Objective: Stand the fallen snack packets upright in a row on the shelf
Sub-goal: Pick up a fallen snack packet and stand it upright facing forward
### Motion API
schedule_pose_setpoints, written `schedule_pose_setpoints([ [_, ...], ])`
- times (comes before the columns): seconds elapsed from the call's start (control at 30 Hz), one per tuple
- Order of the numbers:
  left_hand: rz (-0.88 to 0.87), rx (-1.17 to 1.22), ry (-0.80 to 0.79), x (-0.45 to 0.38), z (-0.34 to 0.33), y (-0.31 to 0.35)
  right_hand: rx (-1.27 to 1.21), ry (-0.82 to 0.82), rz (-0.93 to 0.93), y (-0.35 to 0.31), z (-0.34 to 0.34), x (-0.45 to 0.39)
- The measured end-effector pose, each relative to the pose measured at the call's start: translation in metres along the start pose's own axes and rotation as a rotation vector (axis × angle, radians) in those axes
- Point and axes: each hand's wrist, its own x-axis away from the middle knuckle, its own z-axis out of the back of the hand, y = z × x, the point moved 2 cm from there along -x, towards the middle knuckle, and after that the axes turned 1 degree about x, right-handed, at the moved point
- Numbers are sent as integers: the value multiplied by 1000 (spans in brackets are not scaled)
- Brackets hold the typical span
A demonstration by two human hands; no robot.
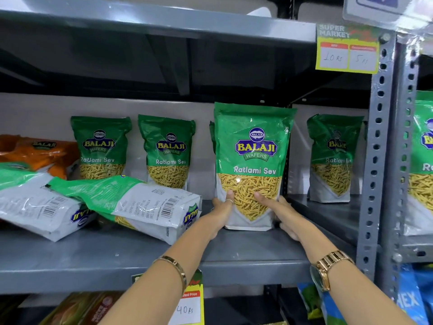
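A green Ratlami Sev packet (251, 160) stands upright on the grey shelf (234, 252), gripped low down by both hands. My left hand (221, 213) holds its left side and my right hand (284, 215) its right side. Three more green packets stand upright against the back wall: one (100, 146) at the left, one (167, 151) beside it and one (331, 158) at the right. Another packet is mostly hidden behind the held one. Two green-and-white packets lie fallen on the shelf: one (140, 205) left of my hands, one (35, 202) at the far left.
An orange packet (42, 153) lies at the back left. A perforated steel upright (375, 160) bounds the shelf on the right, with more green packets (421, 165) beyond it. Price tags hang on the upper shelf edge (346, 51) and the lower edge (191, 306). Other snacks fill the shelf below.
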Motion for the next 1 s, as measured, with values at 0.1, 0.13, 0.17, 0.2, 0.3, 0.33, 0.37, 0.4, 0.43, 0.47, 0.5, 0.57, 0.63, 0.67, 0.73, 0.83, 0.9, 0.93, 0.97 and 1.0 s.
schedule_pose_setpoints([
  [0.1, -12, -47, -5, 7, 0, -1, -49, -43, -37, -2, 4, 6],
  [0.13, -22, -62, -12, 10, 1, -2, -44, -68, -49, -3, 5, 9],
  [0.17, -29, -73, -25, 13, 1, -3, -43, -89, -53, -3, 6, 11],
  [0.2, -35, -79, -38, 17, 1, -4, -44, -98, -52, -3, 8, 14],
  [0.3, -43, -102, -65, 23, -1, -6, -62, -83, -44, -2, 13, 24],
  [0.33, -42, -111, -59, 26, -1, -6, -60, -80, -37, -3, 14, 28],
  [0.37, -44, -115, -50, 29, -1, -6, -59, -79, -28, -3, 14, 32],
  [0.4, -52, -117, -44, 33, -2, -6, -62, -83, -16, -3, 15, 35],
  [0.43, -62, -113, -44, 36, -3, -6, -70, -78, -8, -1, 16, 37],
  [0.47, -74, -109, -46, 38, -3, -7, -73, -73, -1, -1, 16, 40],
  [0.5, -85, -107, -50, 40, -3, -8, -70, -62, 10, 0, 17, 43],
  [0.57, -97, -101, -48, 44, -3, -11, -50, -45, 36, 0, 18, 50],
  [0.63, -105, -87, -37, 48, -3, -13, -31, -37, 54, 0, 17, 56],
  [0.67, -111, -82, -29, 51, -3, -13, -25, -33, 57, 0, 16, 59],
  [0.73, -120, -74, -13, 56, -3, -12, -19, -36, 49, -1, 14, 63],
  [0.83, -117, -57, -10, 60, -2, -13, -1, -67, 5, -8, 13, 72],
  [0.9, -132, -4, -8, 59, -3, -14, -10, -40, -20, -13, 15, 77],
  [0.93, -153, 35, 2, 60, -3, -14, 2, 20, 7, -17, 17, 77],
  [0.97, -178, 78, 15, 62, -3, -13, 30, 101, 70, -23, 18, 78],
  [1.0, -201, 125, 30, 64, -3, -13, 94, 220, 169, -33, 18, 79],
])
